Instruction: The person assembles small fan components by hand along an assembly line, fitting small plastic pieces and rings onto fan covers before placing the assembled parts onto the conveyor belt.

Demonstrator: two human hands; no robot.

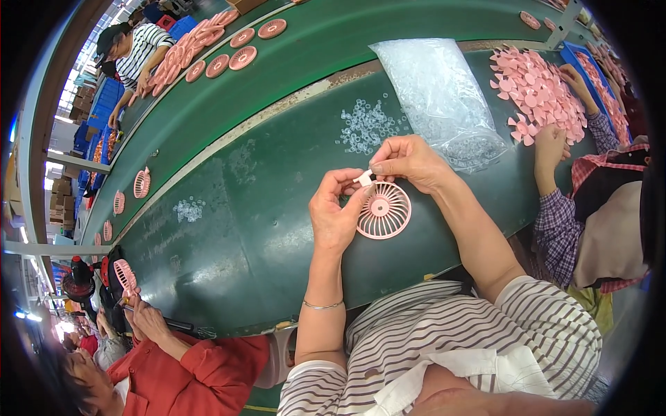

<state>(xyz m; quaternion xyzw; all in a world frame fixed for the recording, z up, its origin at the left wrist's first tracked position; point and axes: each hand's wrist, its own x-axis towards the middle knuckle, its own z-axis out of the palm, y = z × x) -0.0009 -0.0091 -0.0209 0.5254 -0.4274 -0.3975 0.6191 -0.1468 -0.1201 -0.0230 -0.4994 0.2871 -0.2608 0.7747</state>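
Note:
A small white plastic part [364,179] is pinched between the thumb and fingers of my left hand [334,213]. Against its upper right end, the thumb and forefinger of my right hand [409,161] are pressed together; whatever lies between those fingertips is too small to make out. Just under both hands, a round pink fan grille [383,210] with radial slats lies on the green table [270,256], its top edge partly covered by my fingers. Many tiny clear plastic rings [368,126] are scattered beyond my hands.
A large clear bag of rings [444,97] lies beyond my right hand. Pink fan blades [538,90] are heaped at right, by a co-worker's hand [551,145]. A smaller ring pile [189,209] sits left. Grilles ride the green conveyor [305,52]. At lower left a red-sleeved co-worker handles a grille [125,276].

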